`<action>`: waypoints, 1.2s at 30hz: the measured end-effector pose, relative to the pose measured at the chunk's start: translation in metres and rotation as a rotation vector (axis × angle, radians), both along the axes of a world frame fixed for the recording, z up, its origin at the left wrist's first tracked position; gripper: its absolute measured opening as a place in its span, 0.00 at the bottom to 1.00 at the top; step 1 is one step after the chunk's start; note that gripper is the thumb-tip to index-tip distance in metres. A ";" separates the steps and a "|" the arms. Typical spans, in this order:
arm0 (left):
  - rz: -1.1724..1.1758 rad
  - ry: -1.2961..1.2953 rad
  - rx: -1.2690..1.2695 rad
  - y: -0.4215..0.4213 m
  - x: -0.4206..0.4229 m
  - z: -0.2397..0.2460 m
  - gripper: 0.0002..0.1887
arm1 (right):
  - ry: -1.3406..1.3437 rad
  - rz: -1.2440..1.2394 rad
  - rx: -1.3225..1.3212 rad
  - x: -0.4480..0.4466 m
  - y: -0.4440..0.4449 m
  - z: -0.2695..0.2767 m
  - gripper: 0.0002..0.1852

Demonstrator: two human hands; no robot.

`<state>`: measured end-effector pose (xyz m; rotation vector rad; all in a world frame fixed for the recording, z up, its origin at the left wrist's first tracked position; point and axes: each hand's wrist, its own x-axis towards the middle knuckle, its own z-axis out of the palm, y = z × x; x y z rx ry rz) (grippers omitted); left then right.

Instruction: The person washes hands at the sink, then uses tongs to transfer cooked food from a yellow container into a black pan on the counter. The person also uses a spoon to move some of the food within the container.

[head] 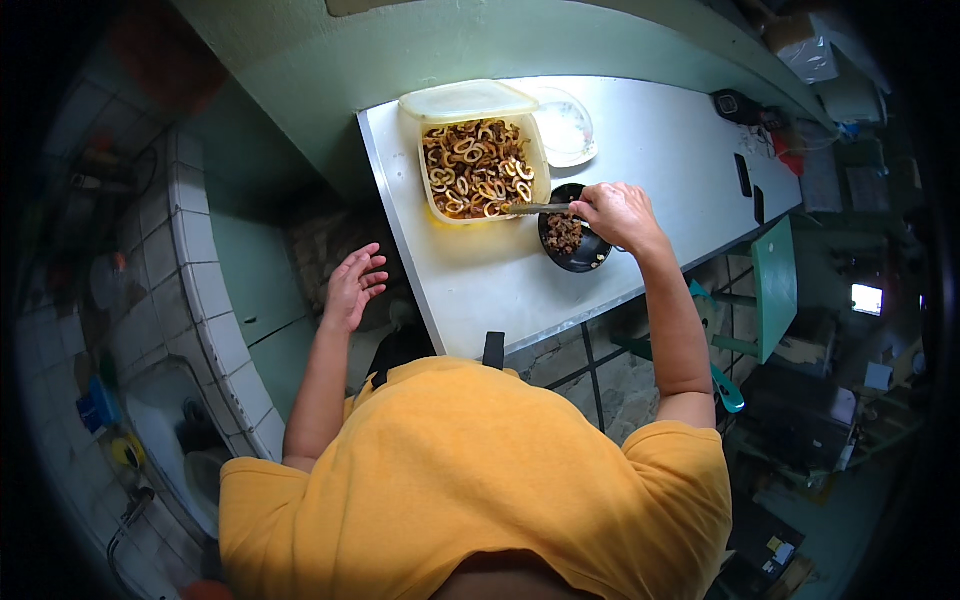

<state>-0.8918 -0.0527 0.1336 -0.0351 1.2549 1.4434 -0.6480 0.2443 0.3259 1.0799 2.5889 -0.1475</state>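
Observation:
My right hand [616, 216] is closed around the handle of a metal utensil [536, 209], perhaps tongs or a serrated knife. Its far end reaches the near right edge of a plastic food container [546, 176], which holds many pale rings and strips in dark sauce. Beneath the utensil and my right hand sits a black bowl [581, 262] with chopped brown food inside. My left hand [355, 286] hovers off the table's left edge, fingers apart, holding nothing. A translucent lid [469, 101] leans at the container's far rim, and a pale patterned plate or lid [577, 139] lies beside it.
The white table [510, 300] meets a green wall behind. Two dark phone-like objects [742, 175] and a black device [735, 107] lie at its right end. A green chair [775, 289] stands at the right. To the left are a tiled counter [214, 292] and a sink [161, 420].

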 end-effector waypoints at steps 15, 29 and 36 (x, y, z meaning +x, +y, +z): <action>0.107 0.019 -0.051 -0.022 0.023 0.007 0.17 | 0.073 0.133 0.048 0.007 0.019 -0.022 0.16; -0.338 0.838 -0.125 0.090 0.038 0.011 0.31 | 0.148 0.159 0.226 -0.029 0.027 -0.117 0.07; -0.182 1.118 -0.164 0.093 0.036 -0.008 0.36 | 0.187 0.106 -0.123 0.030 0.077 -0.045 0.14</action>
